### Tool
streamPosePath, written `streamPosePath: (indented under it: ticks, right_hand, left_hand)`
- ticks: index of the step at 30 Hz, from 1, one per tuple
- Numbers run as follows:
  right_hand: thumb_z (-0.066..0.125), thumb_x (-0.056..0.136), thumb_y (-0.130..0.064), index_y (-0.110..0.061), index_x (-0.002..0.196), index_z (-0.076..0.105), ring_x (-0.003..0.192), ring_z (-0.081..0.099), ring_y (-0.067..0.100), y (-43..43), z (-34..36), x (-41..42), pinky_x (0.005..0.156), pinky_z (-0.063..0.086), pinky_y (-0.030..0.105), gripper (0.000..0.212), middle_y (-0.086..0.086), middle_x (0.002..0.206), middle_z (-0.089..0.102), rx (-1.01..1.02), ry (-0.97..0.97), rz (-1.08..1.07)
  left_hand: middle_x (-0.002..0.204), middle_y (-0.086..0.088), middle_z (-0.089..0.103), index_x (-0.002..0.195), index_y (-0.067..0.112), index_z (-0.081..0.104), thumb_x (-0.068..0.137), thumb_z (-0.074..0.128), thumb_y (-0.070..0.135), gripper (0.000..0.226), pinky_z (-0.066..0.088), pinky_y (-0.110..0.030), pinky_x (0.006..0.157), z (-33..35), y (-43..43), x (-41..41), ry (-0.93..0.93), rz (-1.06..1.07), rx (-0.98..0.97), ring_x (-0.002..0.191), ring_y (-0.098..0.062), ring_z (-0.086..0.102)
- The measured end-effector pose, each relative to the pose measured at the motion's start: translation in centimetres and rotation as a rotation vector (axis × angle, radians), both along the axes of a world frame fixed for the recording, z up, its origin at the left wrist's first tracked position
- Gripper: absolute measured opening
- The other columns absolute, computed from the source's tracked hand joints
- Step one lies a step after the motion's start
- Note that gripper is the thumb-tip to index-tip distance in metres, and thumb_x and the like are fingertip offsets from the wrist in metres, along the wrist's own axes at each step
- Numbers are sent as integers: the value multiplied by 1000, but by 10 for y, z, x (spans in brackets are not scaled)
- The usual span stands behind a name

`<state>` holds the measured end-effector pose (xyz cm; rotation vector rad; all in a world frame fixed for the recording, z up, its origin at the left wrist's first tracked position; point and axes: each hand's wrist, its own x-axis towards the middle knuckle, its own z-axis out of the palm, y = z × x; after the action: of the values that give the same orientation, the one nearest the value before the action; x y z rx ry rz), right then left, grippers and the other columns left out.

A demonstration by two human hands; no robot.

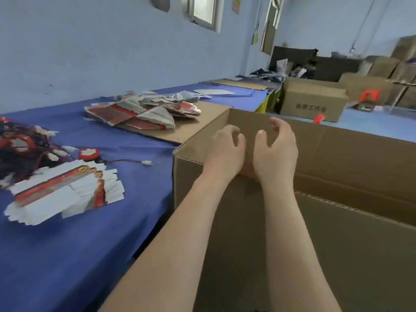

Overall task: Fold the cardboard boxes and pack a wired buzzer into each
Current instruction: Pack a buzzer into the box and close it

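Observation:
Both my hands reach over the near wall of a large open brown carton (337, 140). My left hand (227, 152) and my right hand (275, 152) hover side by side inside it, fingers loosely curled, holding nothing that I can see. A sliver of red (248, 174) shows below my wrists; what it is I cannot tell. A stack of flat red-and-white boxes (65, 190) lies on the blue table (67, 255) at left. Behind it sits one red wired buzzer (89, 153) with its white plug (147, 163), and a tangled heap of buzzers (20, 149) lies at the far left.
A second pile of flat boxes (139, 111) rests on a cardboard sheet (191, 127) further back on the table. A closed printed brown carton (313, 102) stands on the floor beyond, with more cartons and clutter along the back right wall.

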<state>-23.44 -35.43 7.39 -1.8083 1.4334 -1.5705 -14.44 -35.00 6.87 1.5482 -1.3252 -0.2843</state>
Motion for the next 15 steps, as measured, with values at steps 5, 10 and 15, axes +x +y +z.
streamPosePath:
  ticks: [5,10,15]
  right_hand:
    - [48,94,-11,-34,94,56,77,63,0,38,-12,98,75,51,18,25,-16,82,63,-98,-318,407]
    - [45,95,-12,-10,110,64,98,60,20,56,-76,209,87,45,30,24,4,102,67,329,57,708]
    - [44,95,-15,-15,124,61,119,49,22,74,-111,269,93,37,27,34,3,131,55,288,300,737]
  left_hand:
    - [110,-2,62,103,18,58,92,47,8,18,46,-31,93,-5,40,85,364,238,-307,107,-18,57]
    - [127,-10,53,120,11,56,92,48,16,30,39,-35,99,-53,92,202,273,659,30,117,-27,49]
    - [141,-17,42,133,8,47,91,52,36,51,31,-47,108,-96,138,276,-14,966,525,131,-37,36]
